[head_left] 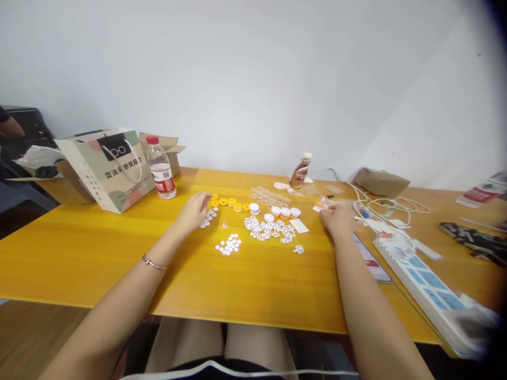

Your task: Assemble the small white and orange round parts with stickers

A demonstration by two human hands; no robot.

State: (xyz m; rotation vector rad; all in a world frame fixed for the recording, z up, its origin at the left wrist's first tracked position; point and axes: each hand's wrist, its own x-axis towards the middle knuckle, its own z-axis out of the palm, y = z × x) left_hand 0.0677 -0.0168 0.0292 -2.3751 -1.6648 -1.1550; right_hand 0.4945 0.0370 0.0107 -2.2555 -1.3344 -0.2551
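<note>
My left hand (pixel 195 211) is at the left end of a row of yellow round pieces (pixel 224 202), its fingers closed at the end yellow disc (pixel 214 196). White star-like parts (pixel 208 217) lie just beneath that hand. On the right, my right hand (pixel 339 219) has its fingers curled by a small orange-and-clear item (pixel 321 203); what its fingertips hold is blurred. Between the hands are white-topped round pieces (pixel 285 212), a pile of white cut-out parts (pixel 273 229), small white discs (pixel 228 244) and clear rings (pixel 269 196).
A red-capped water bottle (pixel 161 171) and paper bag (pixel 111 171) stand at left. A brown drink bottle (pixel 300 171) is at the back. At right lie a phone (pixel 372 258), power strip (pixel 423 279), white cables (pixel 380 203) and brown packet (pixel 378 181). A white card (pixel 299 226) lies centrally.
</note>
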